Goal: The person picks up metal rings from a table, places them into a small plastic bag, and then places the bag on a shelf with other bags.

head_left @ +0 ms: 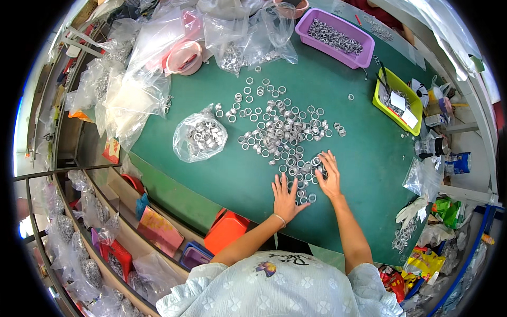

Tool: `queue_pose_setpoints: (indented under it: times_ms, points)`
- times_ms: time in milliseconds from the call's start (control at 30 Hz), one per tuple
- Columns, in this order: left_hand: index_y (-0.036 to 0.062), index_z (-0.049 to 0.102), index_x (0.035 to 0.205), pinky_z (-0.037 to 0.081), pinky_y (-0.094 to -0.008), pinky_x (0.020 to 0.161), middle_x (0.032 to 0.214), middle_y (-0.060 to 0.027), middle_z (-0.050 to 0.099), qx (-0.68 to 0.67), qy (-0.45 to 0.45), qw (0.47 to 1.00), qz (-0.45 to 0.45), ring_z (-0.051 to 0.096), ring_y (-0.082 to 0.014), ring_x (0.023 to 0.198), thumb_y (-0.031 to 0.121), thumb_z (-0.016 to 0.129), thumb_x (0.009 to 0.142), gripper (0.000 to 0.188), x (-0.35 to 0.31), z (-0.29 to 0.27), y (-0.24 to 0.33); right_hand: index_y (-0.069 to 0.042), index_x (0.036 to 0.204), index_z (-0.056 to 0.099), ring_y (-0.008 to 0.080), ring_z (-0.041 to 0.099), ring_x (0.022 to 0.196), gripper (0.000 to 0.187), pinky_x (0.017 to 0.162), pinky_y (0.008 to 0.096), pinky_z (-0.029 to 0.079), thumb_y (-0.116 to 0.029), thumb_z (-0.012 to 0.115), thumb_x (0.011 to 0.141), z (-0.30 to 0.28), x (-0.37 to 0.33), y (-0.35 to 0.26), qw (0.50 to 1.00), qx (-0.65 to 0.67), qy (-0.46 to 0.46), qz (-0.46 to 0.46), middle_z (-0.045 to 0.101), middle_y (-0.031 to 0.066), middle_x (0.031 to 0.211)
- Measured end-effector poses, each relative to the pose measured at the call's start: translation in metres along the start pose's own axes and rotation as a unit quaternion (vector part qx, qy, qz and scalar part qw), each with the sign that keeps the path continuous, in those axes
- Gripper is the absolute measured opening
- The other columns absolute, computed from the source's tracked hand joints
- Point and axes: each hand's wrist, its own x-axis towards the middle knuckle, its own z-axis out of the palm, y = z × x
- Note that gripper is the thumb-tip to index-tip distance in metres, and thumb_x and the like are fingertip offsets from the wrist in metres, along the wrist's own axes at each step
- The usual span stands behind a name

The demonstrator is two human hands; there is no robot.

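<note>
Many silver metal rings (285, 127) lie loose in a spread heap on the green tabletop (211, 185). At the heap's near end my left hand (285, 199) rests with fingers spread, beside a few rings. My right hand (330, 178) is on the other side of that near end, its fingers apart and touching or close to the outer rings. Neither hand grips anything that shows. Left of the heap stands an open clear plastic bag (182, 138) with more such rings inside.
A purple basin (302, 33) of small metal pieces stands at the far right, near a yellow-green basket (378, 100). Clear bags (153, 58) and a pink tub (184, 57) crowd the far left. A white glove (409, 211) lies at the right edge. An orange-red box (226, 232) sits below the near edge.
</note>
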Motion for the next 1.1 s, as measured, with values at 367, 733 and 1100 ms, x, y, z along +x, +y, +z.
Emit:
queue_pose_setpoints:
  times_ms: [367,733,1100]
  points:
    - [0.0006,0.044,0.124,0.030,-0.0498,0.099,0.129,-0.0193,0.040,-0.192,0.247,0.948,-0.061,0.032,-0.0424,0.121,0.018,0.079,0.061,0.074,0.038,0.013,0.013,0.004,0.120,0.051,0.0243,0.051,0.111,0.036,0.092,0.0311,0.040,-0.008,0.054,0.086,0.040,-0.024,-0.036,0.919,0.346,0.113,0.151,0.050,0.0156,0.124]
    - [0.0034,0.059,0.112,0.036,-0.0393,0.097,0.117,-0.0128,0.051,-0.251,0.290,0.911,-0.153,0.044,-0.0321,0.115,0.003,0.071,0.068,0.046,0.045,0.019,0.045,0.004,0.119,0.052,0.0131,0.055,0.098,0.032,0.087,0.0258,0.044,-0.015,0.045,0.095,0.049,-0.027,-0.048,0.802,0.515,0.091,0.290,0.056,0.0103,0.118]
    - [0.0006,0.055,0.112,0.042,-0.0334,0.090,0.112,-0.0134,0.050,-0.378,0.286,0.856,-0.206,0.051,-0.0255,0.103,0.000,0.067,0.070,0.044,0.048,0.005,0.051,0.004,0.119,0.051,0.0143,0.054,0.100,0.030,0.086,0.0267,0.044,-0.012,0.042,0.095,0.049,-0.023,-0.082,0.772,0.547,0.130,0.297,0.055,0.0098,0.117]
